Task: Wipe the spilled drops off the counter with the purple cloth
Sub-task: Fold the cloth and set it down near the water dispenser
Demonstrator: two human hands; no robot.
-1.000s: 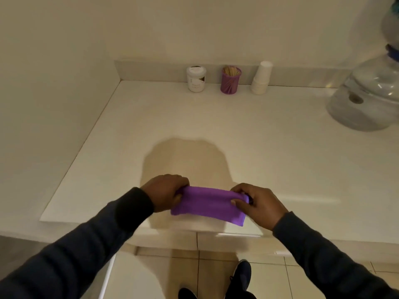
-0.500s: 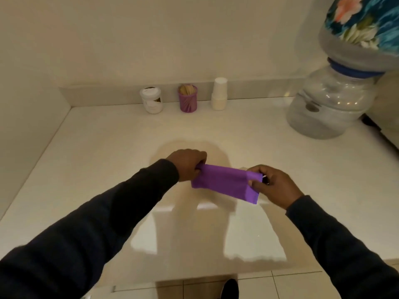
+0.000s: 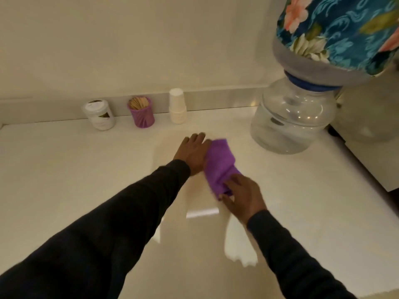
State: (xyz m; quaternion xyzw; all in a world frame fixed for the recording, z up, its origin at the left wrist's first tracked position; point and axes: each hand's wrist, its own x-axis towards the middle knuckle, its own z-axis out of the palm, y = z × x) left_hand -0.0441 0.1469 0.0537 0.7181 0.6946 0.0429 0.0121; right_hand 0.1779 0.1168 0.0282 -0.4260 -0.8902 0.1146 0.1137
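Note:
The purple cloth [image 3: 220, 165], folded into a strip, lies on the white counter [image 3: 75, 180] near its middle. My left hand [image 3: 192, 153] lies flat with its fingers spread, touching the cloth's left edge. My right hand [image 3: 244, 196] grips the cloth's near end between thumb and fingers. I cannot make out any drops on the glossy surface; both hands look blurred.
A water dispenser [image 3: 291, 117] with a flower-patterned cover [image 3: 339, 33] stands at the right. Along the back wall stand a white jar [image 3: 99, 115], a purple cup of wooden sticks [image 3: 141, 114] and a stack of white cups [image 3: 177, 108].
Both hands carried the cloth away from the counter's front edge toward the dispenser. It was stretched between two closed hands; now it lies on the counter and the left hand has opened flat.

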